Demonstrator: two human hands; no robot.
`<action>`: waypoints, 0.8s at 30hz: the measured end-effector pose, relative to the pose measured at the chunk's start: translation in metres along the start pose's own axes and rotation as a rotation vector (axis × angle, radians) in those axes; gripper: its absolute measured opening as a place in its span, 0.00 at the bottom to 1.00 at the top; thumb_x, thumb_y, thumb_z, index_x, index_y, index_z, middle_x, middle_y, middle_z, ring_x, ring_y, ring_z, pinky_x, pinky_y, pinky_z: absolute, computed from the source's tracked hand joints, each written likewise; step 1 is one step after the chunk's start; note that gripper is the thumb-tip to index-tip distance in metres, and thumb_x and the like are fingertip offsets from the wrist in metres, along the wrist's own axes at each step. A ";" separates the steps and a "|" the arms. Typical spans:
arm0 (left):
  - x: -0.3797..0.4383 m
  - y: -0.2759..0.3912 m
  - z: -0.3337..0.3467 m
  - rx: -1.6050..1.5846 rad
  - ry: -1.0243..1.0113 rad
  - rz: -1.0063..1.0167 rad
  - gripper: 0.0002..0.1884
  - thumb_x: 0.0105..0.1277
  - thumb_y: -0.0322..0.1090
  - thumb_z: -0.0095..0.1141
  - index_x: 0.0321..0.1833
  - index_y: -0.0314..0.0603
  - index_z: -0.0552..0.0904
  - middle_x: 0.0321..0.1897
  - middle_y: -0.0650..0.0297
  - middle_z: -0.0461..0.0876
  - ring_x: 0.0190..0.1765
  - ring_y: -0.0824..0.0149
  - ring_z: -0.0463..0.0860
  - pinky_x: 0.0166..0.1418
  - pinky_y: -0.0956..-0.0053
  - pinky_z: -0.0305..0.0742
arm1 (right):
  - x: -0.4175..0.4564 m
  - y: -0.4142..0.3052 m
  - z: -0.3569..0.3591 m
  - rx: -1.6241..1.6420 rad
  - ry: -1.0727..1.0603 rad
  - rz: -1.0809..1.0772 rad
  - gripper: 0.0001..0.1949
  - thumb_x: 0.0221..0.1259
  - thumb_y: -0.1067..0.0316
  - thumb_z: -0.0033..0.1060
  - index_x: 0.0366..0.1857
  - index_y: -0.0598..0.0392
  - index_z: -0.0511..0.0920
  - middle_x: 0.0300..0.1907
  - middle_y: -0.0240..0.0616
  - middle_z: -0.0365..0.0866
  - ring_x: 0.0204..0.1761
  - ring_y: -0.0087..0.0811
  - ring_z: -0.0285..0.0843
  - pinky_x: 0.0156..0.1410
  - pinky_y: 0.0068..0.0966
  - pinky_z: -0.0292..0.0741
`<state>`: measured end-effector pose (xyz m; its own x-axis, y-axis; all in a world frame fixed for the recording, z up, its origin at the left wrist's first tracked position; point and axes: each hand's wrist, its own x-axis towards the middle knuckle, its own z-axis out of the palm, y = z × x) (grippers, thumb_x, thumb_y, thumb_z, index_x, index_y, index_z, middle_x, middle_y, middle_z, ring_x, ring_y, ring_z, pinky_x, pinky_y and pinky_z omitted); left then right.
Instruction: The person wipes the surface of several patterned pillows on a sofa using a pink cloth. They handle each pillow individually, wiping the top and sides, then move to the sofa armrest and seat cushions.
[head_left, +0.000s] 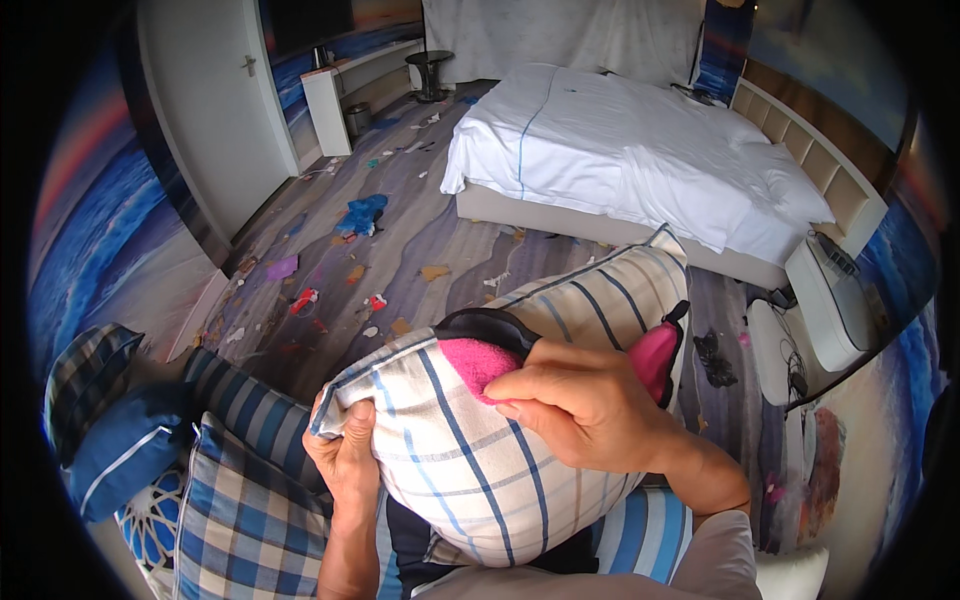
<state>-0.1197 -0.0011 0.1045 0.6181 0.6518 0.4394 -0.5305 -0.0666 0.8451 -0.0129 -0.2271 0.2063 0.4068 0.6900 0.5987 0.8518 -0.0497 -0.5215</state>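
Observation:
A cream cushion with blue and grey plaid lines (480, 465) rests on my lap, tilted up in front of me. My left hand (346, 450) grips its left corner, thumb on the near face. In my right hand (585, 405) is a pink cloth with black edging (480, 364), pinched between thumb and fingers and lying against the cushion's upper face. Another part of the pink cloth (652, 356) hangs out past the right side of my hand, with a black loop at its tip. My palm hides the cloth's middle.
Blue checked, striped and plain cushions (247, 495) are piled at my left. Scraps and a blue plastic bag (363, 214) litter the patterned floor (405, 270). A bed with white sheets (600, 135) stands ahead; a white bedside unit (832, 300) with cables is at right. A white door (210, 112) is at left.

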 end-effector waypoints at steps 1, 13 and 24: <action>0.000 -0.002 -0.003 0.008 -0.001 0.000 0.09 0.71 0.34 0.70 0.47 0.35 0.89 0.40 0.66 0.90 0.39 0.75 0.83 0.46 0.77 0.77 | -0.001 -0.003 -0.002 -0.018 0.017 0.001 0.10 0.64 0.73 0.70 0.47 0.56 0.86 0.33 0.39 0.79 0.32 0.40 0.81 0.38 0.34 0.77; 0.003 -0.016 -0.008 -0.016 -0.063 -0.058 0.13 0.72 0.34 0.69 0.53 0.33 0.87 0.42 0.67 0.87 0.45 0.77 0.80 0.51 0.80 0.72 | -0.066 0.040 -0.034 -0.475 0.197 0.241 0.17 0.58 0.73 0.71 0.53 0.56 0.85 0.36 0.45 0.80 0.35 0.45 0.84 0.39 0.36 0.81; 0.004 -0.010 -0.007 -0.030 0.007 -0.098 0.09 0.73 0.34 0.67 0.50 0.37 0.89 0.41 0.67 0.90 0.43 0.75 0.84 0.50 0.77 0.77 | -0.013 -0.008 0.054 -0.211 0.024 -0.134 0.18 0.57 0.77 0.68 0.53 0.55 0.85 0.30 0.35 0.64 0.27 0.32 0.76 0.26 0.33 0.75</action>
<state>-0.1156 0.0075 0.0960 0.6641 0.6592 0.3528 -0.4846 0.0203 0.8745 -0.0430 -0.1964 0.1700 0.2915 0.6834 0.6694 0.9477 -0.1109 -0.2994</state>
